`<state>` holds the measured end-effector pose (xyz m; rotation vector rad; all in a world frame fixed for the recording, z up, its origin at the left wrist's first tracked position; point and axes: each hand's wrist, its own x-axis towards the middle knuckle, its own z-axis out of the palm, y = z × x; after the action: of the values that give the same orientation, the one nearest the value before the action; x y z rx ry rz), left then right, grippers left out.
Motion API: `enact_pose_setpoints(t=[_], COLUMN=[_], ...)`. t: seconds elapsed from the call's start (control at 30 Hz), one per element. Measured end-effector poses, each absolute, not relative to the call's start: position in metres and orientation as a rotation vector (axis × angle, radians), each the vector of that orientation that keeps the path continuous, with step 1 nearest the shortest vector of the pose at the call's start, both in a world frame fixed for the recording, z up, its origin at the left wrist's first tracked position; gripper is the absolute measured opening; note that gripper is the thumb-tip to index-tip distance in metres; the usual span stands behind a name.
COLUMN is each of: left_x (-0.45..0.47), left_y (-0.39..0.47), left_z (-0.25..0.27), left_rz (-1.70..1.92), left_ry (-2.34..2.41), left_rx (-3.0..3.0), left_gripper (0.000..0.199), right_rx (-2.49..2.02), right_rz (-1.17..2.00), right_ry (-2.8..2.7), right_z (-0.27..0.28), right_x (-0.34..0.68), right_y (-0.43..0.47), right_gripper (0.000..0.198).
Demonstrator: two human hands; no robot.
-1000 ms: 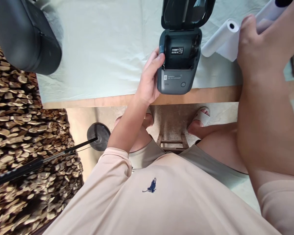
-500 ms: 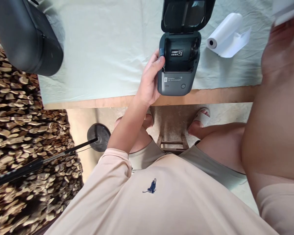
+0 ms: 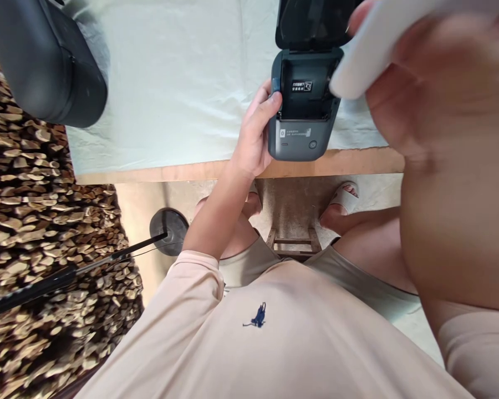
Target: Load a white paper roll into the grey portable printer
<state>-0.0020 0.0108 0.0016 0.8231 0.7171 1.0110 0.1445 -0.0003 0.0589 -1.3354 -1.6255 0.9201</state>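
My left hand is closed around the left side of a dark, compact label printer. Its lid is flipped up and the compartment inside shows bare, with a small printed label on its floor. Close to the camera, my blurred right hand grips a long, smooth white object with a rounded end. What kind of object it is cannot be made out. That end overlaps the printer's right edge in the picture; whether it touches is unclear. The white paper roll seen earlier on the cloth is hidden.
A pale green cloth covers the wooden-edged table. A large dark rounded case stands at the far left. Below are a stand with a round black base, stacked firewood and a low wooden stool.
My right hand has swung in from the right with the white object, now covering the paper roll's place. My left hand and the printer have barely moved.
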Motion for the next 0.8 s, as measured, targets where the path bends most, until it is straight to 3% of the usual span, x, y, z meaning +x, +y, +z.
enact_pose_setpoints(t=[0.23, 0.37, 0.5, 0.6, 0.8], left_x=[-0.001, 0.000, 0.002, 0.003, -0.002], left_y=[0.008, 0.008, 0.009, 0.009, 0.011], left_z=[0.010, 0.011, 0.013, 0.015, 0.006], left_rz=[0.912, 1.028, 1.087, 1.099, 1.005], left_ry=[1.031, 0.892, 0.693, 0.731, 0.670], left_rx=[1.051, 0.746, 0.340, -0.028, 0.660], left_gripper=[0.044, 0.048, 0.038, 0.048, 0.020], right_rx=[-1.464, -1.669, -1.707, -1.703, -1.557], right_rz=[0.504, 0.381, 0.438, 0.397, 0.429], right_ry=[-1.958, -2.106, -2.149, -2.105, -2.165], right_z=[0.035, 0.026, 0.016, 0.010, 0.003], right_x=[0.141, 0.142, 0.142, 0.141, 0.141], right_y=[-0.001, 0.006, 0.012, 0.011, 0.005], right_gripper=[0.036, 0.037, 0.037, 0.037, 0.034])
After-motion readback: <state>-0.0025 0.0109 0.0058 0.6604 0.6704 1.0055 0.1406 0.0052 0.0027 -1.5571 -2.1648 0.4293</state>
